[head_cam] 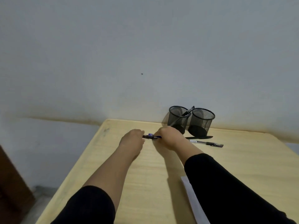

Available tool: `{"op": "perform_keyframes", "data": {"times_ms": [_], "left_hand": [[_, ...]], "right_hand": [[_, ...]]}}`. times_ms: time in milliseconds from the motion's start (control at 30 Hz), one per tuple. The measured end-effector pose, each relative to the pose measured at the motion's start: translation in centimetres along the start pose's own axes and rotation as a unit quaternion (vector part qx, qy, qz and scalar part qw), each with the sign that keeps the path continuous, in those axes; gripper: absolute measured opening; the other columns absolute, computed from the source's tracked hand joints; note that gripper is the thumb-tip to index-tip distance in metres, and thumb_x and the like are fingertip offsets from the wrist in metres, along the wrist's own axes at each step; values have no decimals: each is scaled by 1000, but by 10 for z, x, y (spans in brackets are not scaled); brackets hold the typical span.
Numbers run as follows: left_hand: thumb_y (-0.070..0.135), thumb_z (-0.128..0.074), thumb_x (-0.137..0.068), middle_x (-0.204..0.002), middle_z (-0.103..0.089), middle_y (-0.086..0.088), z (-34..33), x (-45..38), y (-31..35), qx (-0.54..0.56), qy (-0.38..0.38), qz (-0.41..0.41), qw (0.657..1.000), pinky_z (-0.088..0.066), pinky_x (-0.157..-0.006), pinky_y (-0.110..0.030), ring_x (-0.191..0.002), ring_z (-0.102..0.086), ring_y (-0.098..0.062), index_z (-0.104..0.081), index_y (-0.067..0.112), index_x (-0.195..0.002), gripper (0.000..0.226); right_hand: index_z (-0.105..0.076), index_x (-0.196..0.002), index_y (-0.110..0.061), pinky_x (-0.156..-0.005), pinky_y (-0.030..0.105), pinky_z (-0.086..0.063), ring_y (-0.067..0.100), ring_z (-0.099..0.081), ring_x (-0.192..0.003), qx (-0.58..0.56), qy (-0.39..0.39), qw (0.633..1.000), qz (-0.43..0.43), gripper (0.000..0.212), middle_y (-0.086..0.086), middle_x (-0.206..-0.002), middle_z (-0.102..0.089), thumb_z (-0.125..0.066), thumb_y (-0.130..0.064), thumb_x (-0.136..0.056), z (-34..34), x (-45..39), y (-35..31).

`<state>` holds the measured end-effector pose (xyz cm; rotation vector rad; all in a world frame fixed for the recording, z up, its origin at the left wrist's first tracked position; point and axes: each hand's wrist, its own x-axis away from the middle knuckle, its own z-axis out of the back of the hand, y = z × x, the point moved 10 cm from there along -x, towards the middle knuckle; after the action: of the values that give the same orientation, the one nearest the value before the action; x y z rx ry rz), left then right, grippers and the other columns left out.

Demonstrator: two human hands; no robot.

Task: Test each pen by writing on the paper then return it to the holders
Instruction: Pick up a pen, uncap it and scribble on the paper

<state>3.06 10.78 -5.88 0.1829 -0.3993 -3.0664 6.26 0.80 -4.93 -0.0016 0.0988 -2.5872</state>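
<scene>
Both hands, left [131, 139] right [169, 137], grip blue pen [152, 136] ends

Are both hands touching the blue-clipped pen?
Touching. The head view shows the left hand and right hand each gripping one end of the blue-clipped pen.

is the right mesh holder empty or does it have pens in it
Empty, as far as the view shows: nothing rises above the right mesh holder's rim, while a pen leans out of the left holder.
</scene>
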Motion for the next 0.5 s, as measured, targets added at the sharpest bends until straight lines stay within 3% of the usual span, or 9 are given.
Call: {"op": "perform_keyframes", "data": {"times_ms": [167, 300, 400, 500], "left_hand": [[14, -49, -91, -109, -62, -7, -9, -10, -8, 38, 12, 6, 999, -49, -84, -38, -101, -57, -28, -62, 14, -109, 22], [15, -50, -92, -92, -55, -5, -9, -10, -14, 66, 29, 15, 997, -46, -77, -36, -96, -55, -26, -64, 15, -102, 17], [14, -53, -90, -92, -59, -7, 0, -3, -19, 118, 62, 27, 991, -46, -74, -36, -89, -56, -26, -65, 15, -97, 14], [9, -54, -88, -86, -63, -8, 22, 9, -24, 235, 130, 61, 961, -43, -61, -28, -72, -54, -20, -66, 15, -88, 14]], "right_hand": [[-71, -96, -12, -73, 31, -38, 28, -51, -100, -3, 86, 996, 22, 27, 12, -94, -65, -48, -23, -87, 0, -7, -1], [-70, -97, -15, -90, 39, -46, 29, -55, -99, -45, 81, 995, 27, 23, 11, -96, -67, -52, -21, -85, -9, -10, 5], [-71, -93, -17, -74, 28, -44, 22, -59, -86, -115, 69, 991, 28, 17, 7, -93, -69, -58, -23, -82, 3, -5, 8], [-71, -85, -17, -56, 17, -41, 9, -55, -60, -223, 61, 973, -1, 12, -1, -73, -66, -70, -28, -79, 34, 0, 21]]}}
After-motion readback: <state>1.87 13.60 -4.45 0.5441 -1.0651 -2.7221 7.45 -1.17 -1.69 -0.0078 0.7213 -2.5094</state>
